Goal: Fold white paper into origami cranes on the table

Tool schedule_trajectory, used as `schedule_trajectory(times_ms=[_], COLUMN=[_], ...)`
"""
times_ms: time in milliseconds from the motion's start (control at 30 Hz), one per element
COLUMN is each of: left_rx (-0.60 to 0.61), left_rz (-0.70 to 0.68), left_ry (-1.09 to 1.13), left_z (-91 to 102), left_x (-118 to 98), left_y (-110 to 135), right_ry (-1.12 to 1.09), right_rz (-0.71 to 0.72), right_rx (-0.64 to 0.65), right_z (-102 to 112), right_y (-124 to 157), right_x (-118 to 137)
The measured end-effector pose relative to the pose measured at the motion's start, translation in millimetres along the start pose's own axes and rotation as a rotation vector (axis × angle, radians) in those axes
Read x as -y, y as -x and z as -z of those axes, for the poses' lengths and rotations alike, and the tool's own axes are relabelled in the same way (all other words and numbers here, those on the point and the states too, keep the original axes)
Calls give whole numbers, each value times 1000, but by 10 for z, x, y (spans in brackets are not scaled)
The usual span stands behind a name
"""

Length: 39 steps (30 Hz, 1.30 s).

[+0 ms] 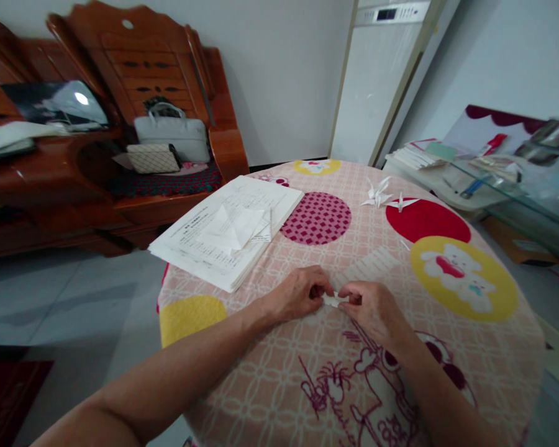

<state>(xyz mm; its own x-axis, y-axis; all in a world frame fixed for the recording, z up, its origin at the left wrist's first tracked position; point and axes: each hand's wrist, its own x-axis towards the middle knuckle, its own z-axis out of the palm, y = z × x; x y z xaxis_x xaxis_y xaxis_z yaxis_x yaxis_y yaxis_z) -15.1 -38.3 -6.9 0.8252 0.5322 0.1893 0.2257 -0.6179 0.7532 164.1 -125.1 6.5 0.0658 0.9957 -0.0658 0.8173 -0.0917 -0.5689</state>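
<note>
Both my hands rest on a round table covered with a pink patterned cloth [447,372]. My left hand [298,293] and my right hand [375,307] pinch a small folded piece of white paper [331,300] between their fingertips, low against the cloth. Most of the paper is hidden by my fingers. Two finished white paper cranes [386,195] lie at the far side of the table. A stack of printed sheets [214,239] with folded white paper pieces [235,228] on top sits at the far left of the table.
A wooden bench [158,124] with a grey handbag [172,136] and a beige pouch [153,158] stands to the left behind the table. A white appliance [377,81] stands at the back. A glass shelf with papers and books [470,164] is on the right.
</note>
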Motion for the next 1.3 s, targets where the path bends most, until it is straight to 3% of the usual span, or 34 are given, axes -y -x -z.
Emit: schedule_trajectory(times_ms=[367, 700, 833, 1000, 1100, 1300], left_rx=[50, -57, 0, 1, -15, -36], left_rz=[-51, 18, -35, -47, -21, 9], left_ry=[-32, -103, -240, -235, -239, -259], left_z=[-1, 53, 81, 5, -35, -52], left_x=[32, 49, 68, 53, 36, 21], left_y=[8, -19, -41, -70, -79, -82], right_ry=[40, 102, 108, 8, -41, 48], right_rz=[-65, -22, 15, 158, 147, 195], right_rx=[-22, 9, 35, 39, 85, 57], right_z=[-26, 9, 34, 22, 31, 129], right_y=[-24, -129, -199, -238, -254, -331], right_x=[50, 73, 50, -104, -152, -30])
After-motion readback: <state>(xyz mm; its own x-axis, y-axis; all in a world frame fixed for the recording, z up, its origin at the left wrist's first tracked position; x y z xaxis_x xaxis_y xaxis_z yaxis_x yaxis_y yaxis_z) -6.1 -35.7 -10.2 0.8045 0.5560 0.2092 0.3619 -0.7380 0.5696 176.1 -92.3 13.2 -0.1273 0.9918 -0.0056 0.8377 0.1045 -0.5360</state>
